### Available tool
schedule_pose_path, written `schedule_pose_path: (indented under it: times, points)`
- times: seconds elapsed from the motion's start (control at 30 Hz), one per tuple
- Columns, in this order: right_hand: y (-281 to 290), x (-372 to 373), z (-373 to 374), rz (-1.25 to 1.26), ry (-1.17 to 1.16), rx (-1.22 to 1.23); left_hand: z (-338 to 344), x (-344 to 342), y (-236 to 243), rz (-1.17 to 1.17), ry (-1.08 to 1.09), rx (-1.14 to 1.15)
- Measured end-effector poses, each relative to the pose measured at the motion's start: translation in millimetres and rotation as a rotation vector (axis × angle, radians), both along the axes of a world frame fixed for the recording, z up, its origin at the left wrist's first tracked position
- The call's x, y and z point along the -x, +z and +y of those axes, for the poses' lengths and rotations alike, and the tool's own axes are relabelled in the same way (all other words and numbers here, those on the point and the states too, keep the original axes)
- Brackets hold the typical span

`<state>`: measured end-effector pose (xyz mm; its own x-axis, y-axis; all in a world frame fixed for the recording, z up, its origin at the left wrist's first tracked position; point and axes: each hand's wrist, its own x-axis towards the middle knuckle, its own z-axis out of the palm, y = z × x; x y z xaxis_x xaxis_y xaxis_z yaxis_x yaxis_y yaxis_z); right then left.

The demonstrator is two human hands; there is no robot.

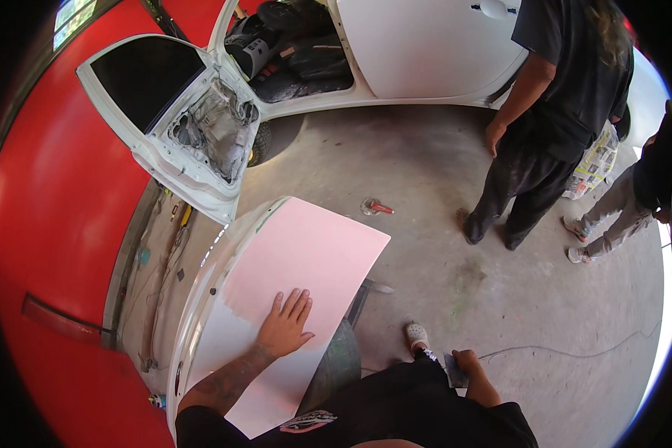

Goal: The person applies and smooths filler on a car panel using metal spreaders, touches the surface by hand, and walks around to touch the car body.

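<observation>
My left hand [287, 325] lies flat on a large car body panel [325, 250], fingers stretched out. The panel is coated pink over its upper part and whitish lower down. The palm rests near the border between the two tones. Down by my right side, my right hand [467, 361] is closed on a thin grey flat sheet [455, 371]; its exact kind is unclear. A dark green rounded support [338, 362] shows under the panel's near right edge.
A white car [425, 56] stands ahead, its stripped door [209, 123] swung open toward the panel. Two people [567, 82] [627, 198] stand at the right. A red-handled tool [381, 207] lies on the concrete floor, and a cable [560, 351] crosses it. A red wall [45, 224] runs along the left.
</observation>
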<state>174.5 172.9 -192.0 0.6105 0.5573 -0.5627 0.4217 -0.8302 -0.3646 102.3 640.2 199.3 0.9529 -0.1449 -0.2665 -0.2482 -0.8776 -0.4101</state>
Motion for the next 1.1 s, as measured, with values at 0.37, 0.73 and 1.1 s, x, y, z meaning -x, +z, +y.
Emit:
schedule_pose_path:
  times: [0.37,0.73,1.1]
  points:
    - [0,38,-29,0.035,-0.238,0.005,8,-162,-50,-0.117,-0.107,0.023]
    - [4,21,-13,-0.099,-0.181,-0.108,7,-179,-51,-0.184,-0.036,-0.002]
    - [4,1,-1,-0.138,-0.116,-0.063,-3,-92,-32,-0.138,-0.008,0.003]
